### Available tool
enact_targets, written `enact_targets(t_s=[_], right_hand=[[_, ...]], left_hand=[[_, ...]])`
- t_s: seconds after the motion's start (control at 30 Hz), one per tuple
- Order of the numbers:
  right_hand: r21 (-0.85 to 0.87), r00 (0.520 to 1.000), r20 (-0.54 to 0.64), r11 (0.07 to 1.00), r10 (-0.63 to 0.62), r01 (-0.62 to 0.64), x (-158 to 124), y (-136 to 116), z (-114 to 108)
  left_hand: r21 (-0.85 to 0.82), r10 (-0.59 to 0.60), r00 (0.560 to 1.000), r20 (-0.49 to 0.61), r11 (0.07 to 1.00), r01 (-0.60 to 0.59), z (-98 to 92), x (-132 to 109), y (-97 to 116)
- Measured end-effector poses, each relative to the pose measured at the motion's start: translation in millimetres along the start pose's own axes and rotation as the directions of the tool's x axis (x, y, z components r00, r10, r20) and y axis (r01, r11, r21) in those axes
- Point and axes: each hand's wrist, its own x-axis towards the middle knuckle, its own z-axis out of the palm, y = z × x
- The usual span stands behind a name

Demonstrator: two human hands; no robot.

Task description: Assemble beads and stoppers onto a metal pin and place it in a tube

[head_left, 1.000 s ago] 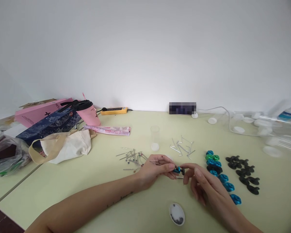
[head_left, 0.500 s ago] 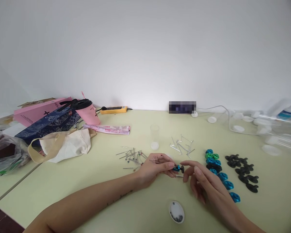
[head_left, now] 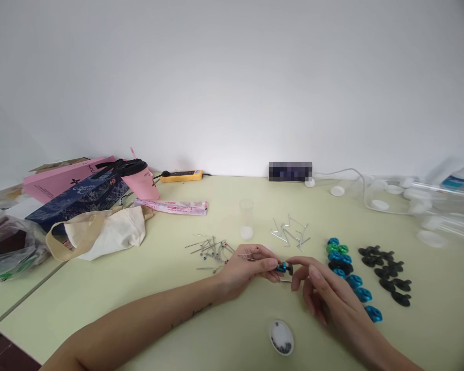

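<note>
My left hand [head_left: 251,267] is closed on a small blue metal part [head_left: 282,267], pinched between thumb and fingers. From the part's right end sticks out a black disc-shaped piece [head_left: 290,269]. Thin metal rods [head_left: 248,256] show above the left thumb. Close to the black piece is my right hand [head_left: 328,288], its fingers apart and its index fingertip at or almost against the disc; contact is hard to tell. Beneath both hands, a short bit of thin rod [head_left: 285,281] shows. A white oval dish [head_left: 281,337] with tiny dark pieces lies nearer to me.
Right of my right hand are several blue and green metal parts [head_left: 354,281] and black wing-shaped pieces [head_left: 402,284]. Bent metal pins [head_left: 290,234], long thin rods [head_left: 212,248] and a clear cylinder [head_left: 246,219] lie beyond. A pink cup [head_left: 142,183] and cloth bag [head_left: 108,234] stand left.
Both hands and the blue part stay nearly in place. Only a very slight shift of the whole view shows.
</note>
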Motion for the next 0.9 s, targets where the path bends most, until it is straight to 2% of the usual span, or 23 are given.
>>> enact_targets(t_s=[0.9], right_hand=[[-0.002, 1.0, -0.003, 1.0, -0.006, 0.006, 1.0, 6.1, 0.1]], left_hand=[[-0.002, -0.011, 1.0, -0.029, 1.0, 0.011, -0.2, 0.6, 0.6]])
